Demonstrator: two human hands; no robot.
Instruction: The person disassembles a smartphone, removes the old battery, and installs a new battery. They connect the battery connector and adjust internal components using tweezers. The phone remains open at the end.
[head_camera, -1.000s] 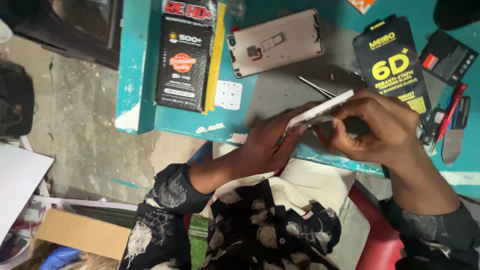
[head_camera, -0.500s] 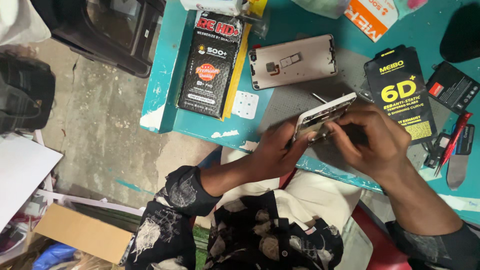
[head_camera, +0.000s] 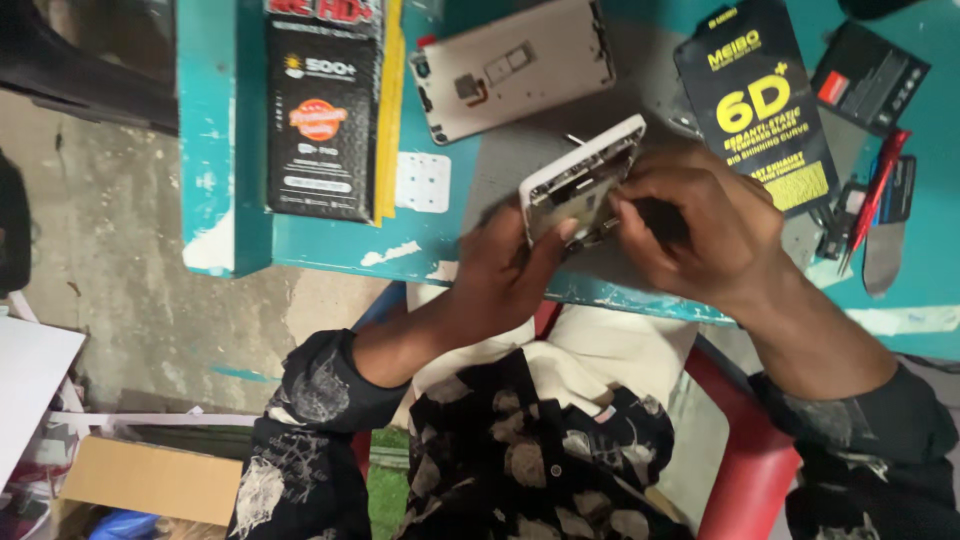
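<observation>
Opened phone (head_camera: 583, 180) now tilted steeper, nearer the body

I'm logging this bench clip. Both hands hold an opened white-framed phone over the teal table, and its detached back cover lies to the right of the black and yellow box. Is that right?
Not quite. In the head view the detached back cover lies to the left of the black and yellow box, not the right. The rest stands: the left hand and right hand hold the opened white-framed phone over the teal table.

Lighting moderate, even, from above; teal desk (head_camera: 230, 150) well lit, floor (head_camera: 100, 250) dimmer. Soft shadow under right hand (head_camera: 700, 235). Mild glare on black glossy package (head_camera: 765, 105). Slight motion blur on both hands; lower frame edges dark, soft.
</observation>
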